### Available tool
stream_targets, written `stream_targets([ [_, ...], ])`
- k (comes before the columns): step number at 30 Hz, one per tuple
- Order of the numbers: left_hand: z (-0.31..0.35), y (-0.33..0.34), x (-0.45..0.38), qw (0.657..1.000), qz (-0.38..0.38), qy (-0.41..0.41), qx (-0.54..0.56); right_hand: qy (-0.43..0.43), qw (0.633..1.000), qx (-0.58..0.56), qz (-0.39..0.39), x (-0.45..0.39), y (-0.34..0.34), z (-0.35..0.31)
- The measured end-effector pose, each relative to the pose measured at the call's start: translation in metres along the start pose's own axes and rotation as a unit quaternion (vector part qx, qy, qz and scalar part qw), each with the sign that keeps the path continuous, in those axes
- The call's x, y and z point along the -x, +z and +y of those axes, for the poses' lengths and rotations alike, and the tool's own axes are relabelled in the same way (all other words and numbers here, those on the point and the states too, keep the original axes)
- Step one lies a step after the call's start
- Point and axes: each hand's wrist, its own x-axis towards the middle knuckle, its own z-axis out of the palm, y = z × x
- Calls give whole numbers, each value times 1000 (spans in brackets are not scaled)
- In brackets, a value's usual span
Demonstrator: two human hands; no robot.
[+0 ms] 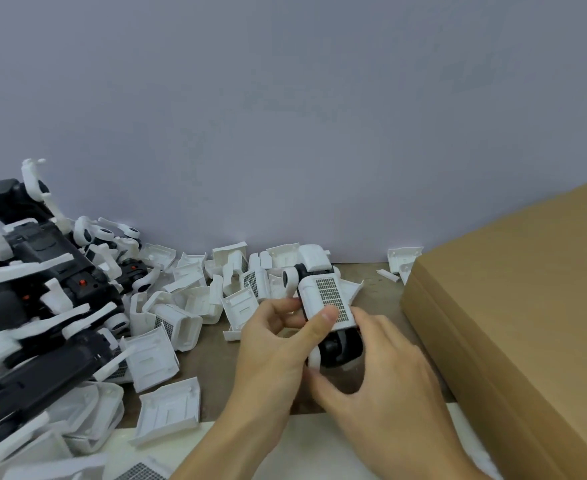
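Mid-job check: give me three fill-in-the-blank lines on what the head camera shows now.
1. The left hand and right hand grip one meshed housing coloured ____.
2. The cardboard box sits on the table's ____ side.
3. The black-and-white assemblies are piled on its ____ side.
Missing words: white, right, left.

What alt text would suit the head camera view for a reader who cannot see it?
A left hand and a right hand hold a white and black plastic unit with a mesh grille over a brown table. Loose white covers and a pile of similar units lie to its left, a cardboard box to its right.
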Motion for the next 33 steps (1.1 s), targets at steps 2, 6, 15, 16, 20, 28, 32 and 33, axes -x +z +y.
stream_targets([
  [2, -2, 0, -1, 1000, -9, 11, -8, 11, 998, -60, 23, 0, -2, 1],
  [6, -2, 0, 0, 991, 15, 87, -97, 102, 968, -220, 65, -1, -7, 2],
  [15, 35, 17, 14, 969, 162, 136, -127, 264, 798, -537, 75, -6, -15, 3],
  [16, 40, 19, 18, 974, 167, 117, -99, 267, 781, -560, 73, -6, -16, 4],
  [20, 42, 14, 36, 995, 87, -9, 52, 259, 712, -653, -4, -1, -19, -1],
  [28, 27, -23, 38, 978, 191, -31, 73, 122, 944, -299, -74, 4, -21, -1],
  [32, 26, -24, 36, 982, 175, -40, 52, 37, 976, -100, -191, 1, -44, -11],
  [33, 25, -23, 36, 986, 158, -44, 40, 21, 973, -47, -227, 0, -52, -16],
])
